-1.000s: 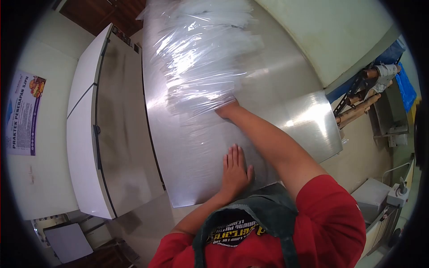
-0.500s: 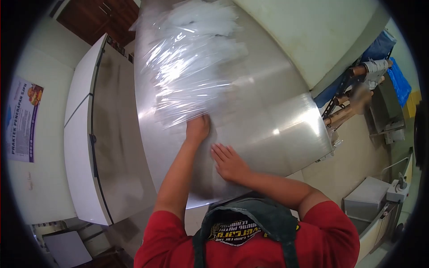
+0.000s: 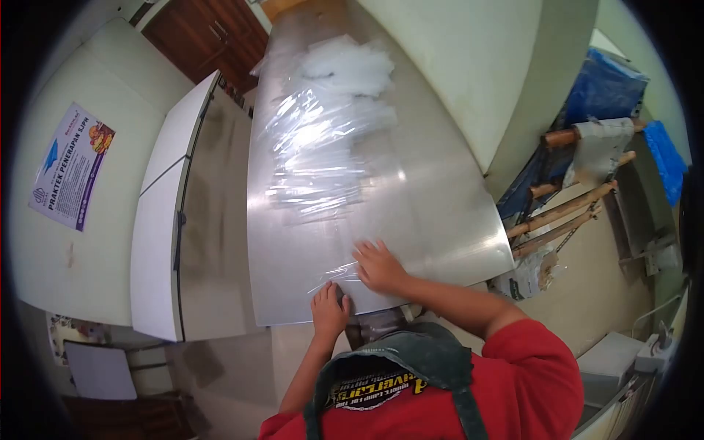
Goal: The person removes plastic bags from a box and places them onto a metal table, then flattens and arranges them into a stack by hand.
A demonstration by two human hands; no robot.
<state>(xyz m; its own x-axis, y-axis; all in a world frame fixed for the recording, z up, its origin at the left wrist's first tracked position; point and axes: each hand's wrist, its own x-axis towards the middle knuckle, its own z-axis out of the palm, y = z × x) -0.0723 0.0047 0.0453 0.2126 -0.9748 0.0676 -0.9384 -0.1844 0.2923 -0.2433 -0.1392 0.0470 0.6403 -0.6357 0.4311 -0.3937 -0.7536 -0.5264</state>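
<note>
STEP: drawing one plastic sheet (image 3: 345, 275) off the pile of plastic bags (image 3: 319, 154) | LEFT: left hand (image 3: 329, 309) curled at near edge of steel table (image 3: 440, 213), pinching the sheet | RIGHT: right hand (image 3: 379, 266) flat, fingers spread, pressing the sheet | NEXT: likely requires a steady pull toward the body.

Wall poster (image 3: 71, 167) reading "PRAKTEK PENERAPAN SJPH", yellow print on black shirt (image 3: 374, 385) unreadable

White chest freezer (image 3: 165, 242) just left of the steel table, poster (image 3: 71, 167) on the wall beyond it (purple and white, print too small to read). Bamboo poles (image 3: 561, 213) and blue tarpaulin (image 3: 605, 88) at right; brown wooden cabinet (image 3: 216, 37) at top.
</note>
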